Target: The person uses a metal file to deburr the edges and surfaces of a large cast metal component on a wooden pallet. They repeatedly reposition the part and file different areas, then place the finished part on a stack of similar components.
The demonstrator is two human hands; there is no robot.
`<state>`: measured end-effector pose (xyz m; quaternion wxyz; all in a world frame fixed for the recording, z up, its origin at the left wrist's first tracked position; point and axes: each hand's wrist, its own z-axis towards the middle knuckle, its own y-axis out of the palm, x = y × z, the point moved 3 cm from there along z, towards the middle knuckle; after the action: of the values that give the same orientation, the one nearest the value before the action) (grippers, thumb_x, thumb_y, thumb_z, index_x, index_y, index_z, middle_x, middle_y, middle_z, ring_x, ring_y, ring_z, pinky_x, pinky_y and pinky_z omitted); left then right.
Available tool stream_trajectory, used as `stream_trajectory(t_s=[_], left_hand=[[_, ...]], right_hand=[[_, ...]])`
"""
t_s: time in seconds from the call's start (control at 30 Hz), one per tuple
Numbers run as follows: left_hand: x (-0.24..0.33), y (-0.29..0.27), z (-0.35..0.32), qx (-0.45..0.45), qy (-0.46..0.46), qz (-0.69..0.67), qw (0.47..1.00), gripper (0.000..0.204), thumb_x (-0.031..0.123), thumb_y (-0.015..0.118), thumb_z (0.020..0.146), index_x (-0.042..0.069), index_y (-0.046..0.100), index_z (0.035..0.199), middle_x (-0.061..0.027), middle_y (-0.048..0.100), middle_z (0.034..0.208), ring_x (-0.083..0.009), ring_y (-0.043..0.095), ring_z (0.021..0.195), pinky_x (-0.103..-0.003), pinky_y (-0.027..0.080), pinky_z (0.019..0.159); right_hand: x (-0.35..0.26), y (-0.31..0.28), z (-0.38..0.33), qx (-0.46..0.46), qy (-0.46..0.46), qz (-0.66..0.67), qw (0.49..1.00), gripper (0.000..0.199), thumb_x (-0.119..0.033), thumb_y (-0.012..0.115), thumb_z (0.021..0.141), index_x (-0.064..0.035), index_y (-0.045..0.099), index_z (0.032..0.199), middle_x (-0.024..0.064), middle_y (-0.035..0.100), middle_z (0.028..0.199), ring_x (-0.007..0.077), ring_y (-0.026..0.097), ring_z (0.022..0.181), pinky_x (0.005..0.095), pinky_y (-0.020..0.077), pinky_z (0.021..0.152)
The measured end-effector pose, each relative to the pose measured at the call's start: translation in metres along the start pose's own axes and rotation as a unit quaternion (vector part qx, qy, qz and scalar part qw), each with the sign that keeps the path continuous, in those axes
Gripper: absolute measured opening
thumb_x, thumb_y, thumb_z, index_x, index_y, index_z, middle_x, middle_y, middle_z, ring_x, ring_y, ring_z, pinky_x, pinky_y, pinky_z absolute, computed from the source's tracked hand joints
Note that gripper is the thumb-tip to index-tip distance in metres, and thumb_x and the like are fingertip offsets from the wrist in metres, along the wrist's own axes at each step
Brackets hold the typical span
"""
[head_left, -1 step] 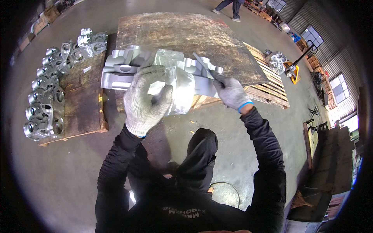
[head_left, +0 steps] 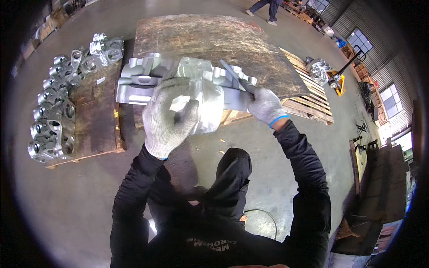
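Grey workshop floor (head_left: 80, 201) all around, with a worn wooden board (head_left: 210, 40) lying on a pallet (head_left: 308, 107) ahead. Over the board's near edge, a long silver casting (head_left: 145, 78) lying crosswise, its middle wrapped in clear plastic (head_left: 208, 96); resting there or lifted clear, cannot tell. Left hand (head_left: 172, 114), gloved, fingers curled down over the wrapped middle, gripping it. Right hand (head_left: 263, 105), gloved, closed round a thin grey rod (head_left: 230, 73), tip against the casting's right end. Off to the left, rows of similar castings (head_left: 53, 111) on a low wooden platform (head_left: 96, 129). Far back, a walking person's legs (head_left: 263, 6).
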<state>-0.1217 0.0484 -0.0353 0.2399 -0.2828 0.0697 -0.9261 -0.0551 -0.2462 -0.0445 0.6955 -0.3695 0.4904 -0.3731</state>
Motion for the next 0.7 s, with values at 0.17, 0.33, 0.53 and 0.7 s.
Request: stream_trajectory(t_s=[0.17, 0.33, 0.53, 0.7], left_hand=[[0.001, -0.001, -0.010, -0.020, 0.011, -0.015, 1.000, 0.030, 0.001, 0.075, 0.083, 0.003, 0.069, 0.113, -0.0153, 0.071, 0.124, -0.0334, 0.065, 0.129, -0.043, 0.052, 0.104], [0.002, -0.001, -0.014, 0.010, 0.003, -0.015, 1.000, 0.031, 0.007, 0.080, 0.082, 0.006, 0.070, 0.111, -0.0141, 0.072, 0.120, -0.0348, 0.066, 0.128, -0.041, 0.056, 0.101], [-0.003, 0.002, -0.008, 0.001, -0.025, -0.028, 0.999, 0.029, 0.008, 0.080, 0.083, 0.005, 0.070, 0.109, -0.0158, 0.073, 0.118, -0.0363, 0.066, 0.127, -0.042, 0.055, 0.102], [-0.003, 0.003, -0.004, -0.001, 0.034, -0.007, 0.999, 0.028, 0.009, 0.080, 0.084, 0.005, 0.070, 0.109, -0.0157, 0.073, 0.119, -0.0354, 0.066, 0.127, -0.041, 0.055, 0.102]], right_hand=[[-0.011, -0.009, 0.032, -0.109, -0.096, -0.202, 0.968, 0.028, -0.025, 0.059, 0.092, -0.0074, 0.074, 0.110, 0.0252, 0.073, 0.090, 0.0426, 0.073, 0.085, 0.0527, 0.0578, 0.079], [-0.029, 0.007, 0.040, -0.135, -0.019, -0.106, 0.985, 0.033, -0.019, 0.055, 0.090, -0.0001, 0.071, 0.112, 0.0293, 0.072, 0.092, 0.0469, 0.071, 0.090, 0.0525, 0.0571, 0.082], [-0.020, 0.027, 0.034, -0.136, 0.095, 0.144, 0.976, 0.033, -0.017, 0.047, 0.099, 0.0029, 0.069, 0.112, 0.0212, 0.069, 0.081, 0.0310, 0.071, 0.062, 0.0431, 0.0591, 0.061], [-0.020, 0.029, 0.048, -0.147, -0.071, 0.122, 0.979, 0.035, -0.016, 0.045, 0.102, 0.0017, 0.064, 0.125, 0.0112, 0.065, 0.075, 0.0218, 0.068, 0.056, 0.0387, 0.0573, 0.055]])
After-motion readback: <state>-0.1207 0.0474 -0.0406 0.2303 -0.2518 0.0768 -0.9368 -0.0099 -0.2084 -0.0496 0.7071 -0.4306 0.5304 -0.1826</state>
